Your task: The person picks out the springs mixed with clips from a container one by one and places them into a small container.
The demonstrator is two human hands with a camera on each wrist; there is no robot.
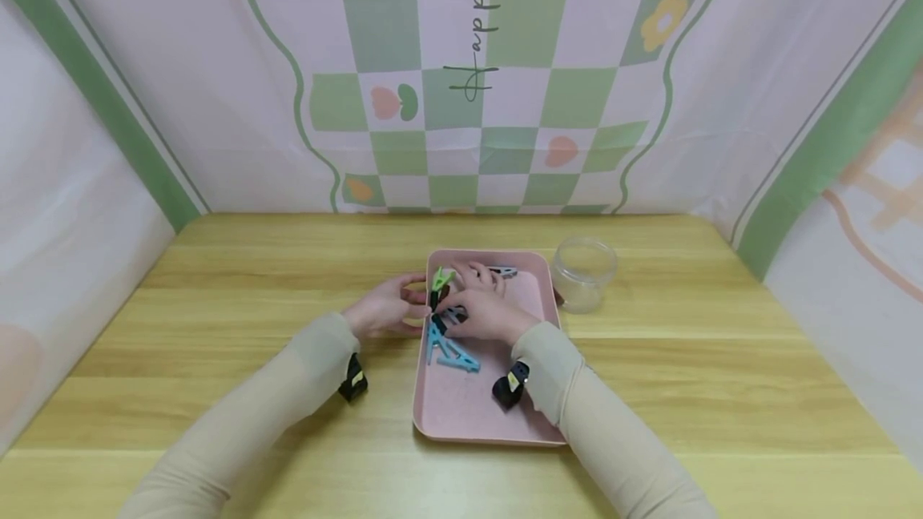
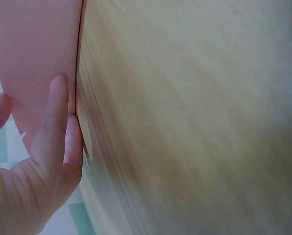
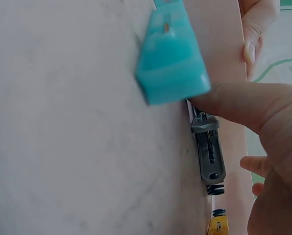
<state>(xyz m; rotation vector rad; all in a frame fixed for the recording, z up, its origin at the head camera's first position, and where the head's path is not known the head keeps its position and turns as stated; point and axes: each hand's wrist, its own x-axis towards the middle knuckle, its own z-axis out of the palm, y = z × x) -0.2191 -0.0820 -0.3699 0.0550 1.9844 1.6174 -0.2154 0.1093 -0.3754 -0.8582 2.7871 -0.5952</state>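
Observation:
In the head view, my right hand (image 1: 490, 311) reaches into a pink tray (image 1: 490, 415), its thumb and forefinger together around a dark grey clothespin (image 3: 210, 152) by the left wall. A teal clothespin (image 3: 173, 63) stands large beside the thumb tip in the right wrist view. Light blue clothespins (image 1: 457, 357) lie on the near side of that hand, and a green clothespin (image 1: 441, 279) leans at the left rim. My left hand (image 1: 389, 307) steadies the tray's left wall from outside, its fingers (image 2: 59, 107) straight along the pink surface.
Another grey clothespin (image 1: 505, 271) lies at the tray's far end. A clear round jar (image 1: 584, 275) stands just off its far right corner. Part of a yellow clothespin (image 3: 218, 226) shows in the right wrist view. Behind the wooden table (image 1: 252, 263) hangs a checked cloth (image 1: 461, 102).

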